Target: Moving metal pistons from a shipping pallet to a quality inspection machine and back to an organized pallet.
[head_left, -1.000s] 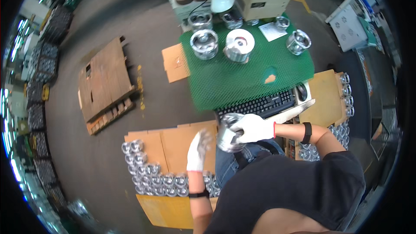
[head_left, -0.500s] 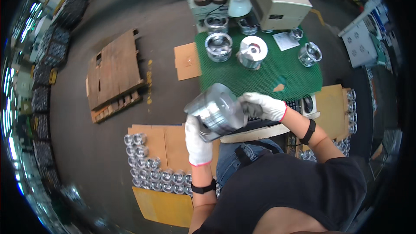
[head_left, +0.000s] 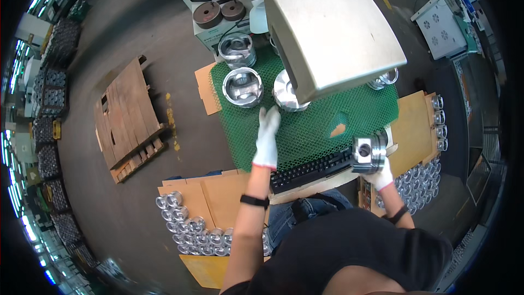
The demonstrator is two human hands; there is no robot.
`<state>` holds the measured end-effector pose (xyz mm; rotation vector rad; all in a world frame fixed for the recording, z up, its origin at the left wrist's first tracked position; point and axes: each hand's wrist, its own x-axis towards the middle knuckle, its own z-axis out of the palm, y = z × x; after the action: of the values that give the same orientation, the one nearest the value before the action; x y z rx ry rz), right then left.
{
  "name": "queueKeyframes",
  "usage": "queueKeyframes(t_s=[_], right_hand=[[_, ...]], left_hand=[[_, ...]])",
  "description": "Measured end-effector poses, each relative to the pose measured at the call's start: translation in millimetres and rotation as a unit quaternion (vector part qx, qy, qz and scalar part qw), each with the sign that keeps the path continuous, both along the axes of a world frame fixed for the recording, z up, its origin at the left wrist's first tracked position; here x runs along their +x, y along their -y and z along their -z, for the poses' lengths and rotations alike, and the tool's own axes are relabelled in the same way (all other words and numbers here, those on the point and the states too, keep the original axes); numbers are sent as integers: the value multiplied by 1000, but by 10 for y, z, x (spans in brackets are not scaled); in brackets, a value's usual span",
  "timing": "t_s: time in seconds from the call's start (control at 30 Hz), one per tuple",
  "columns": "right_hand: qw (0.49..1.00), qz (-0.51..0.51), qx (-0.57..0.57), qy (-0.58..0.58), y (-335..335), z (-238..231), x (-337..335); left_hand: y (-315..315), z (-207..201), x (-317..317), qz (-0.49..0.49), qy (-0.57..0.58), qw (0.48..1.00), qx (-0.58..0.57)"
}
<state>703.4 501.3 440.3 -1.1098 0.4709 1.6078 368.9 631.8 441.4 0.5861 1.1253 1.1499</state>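
Observation:
To the right, above the edge of the bench, a shiny metal piston (head_left: 369, 154) is held up in my gloved right hand (head_left: 381, 178), whose fingers are partly hidden beneath it. My left hand (head_left: 267, 137), in a white glove, reaches over the green mesh mat (head_left: 311, 131) with its fingers stretched out and nothing in them. Its fingertips are close to an upright piston (head_left: 288, 94); whether they touch it I cannot tell. Left of that one stands another piston (head_left: 243, 88), open end up, with a further piston (head_left: 237, 50) behind it.
A large beige boxy housing (head_left: 338, 30) overhangs the mat and partly hides pistons. A black keyboard (head_left: 314, 171) lies along the front edge. Brown discs (head_left: 207, 15) sit at the back left. Rows of pistons (head_left: 202, 237) stand lower left, more (head_left: 417, 186) at right. A wooden pallet (head_left: 128, 117) lies on the floor.
Both hands were at the piston in front of my body. Now my right hand alone carries it at the right, and my left has let go and moved forward over the mat. The view has shifted.

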Motion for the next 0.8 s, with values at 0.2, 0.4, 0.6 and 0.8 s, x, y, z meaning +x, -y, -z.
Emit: queueKeyframes(t_s=[0.2, 0.4, 0.6, 0.8], right_hand=[[977, -137, 87, 135, 177, 44, 698], [924, -231, 138, 273, -888, -218, 108], [843, -310, 267, 351, -1940, -158, -1044], [821, -328, 243, 400, -2236, -309, -1739]], left_hand=[[-882, 693, 211, 19, 132, 990, -33], [-244, 118, 340, 80, -102, 984, 123], [1260, 42, -138, 78, -83, 993, -2], [2597, 212, -740, -134, -22, 976, -170]])
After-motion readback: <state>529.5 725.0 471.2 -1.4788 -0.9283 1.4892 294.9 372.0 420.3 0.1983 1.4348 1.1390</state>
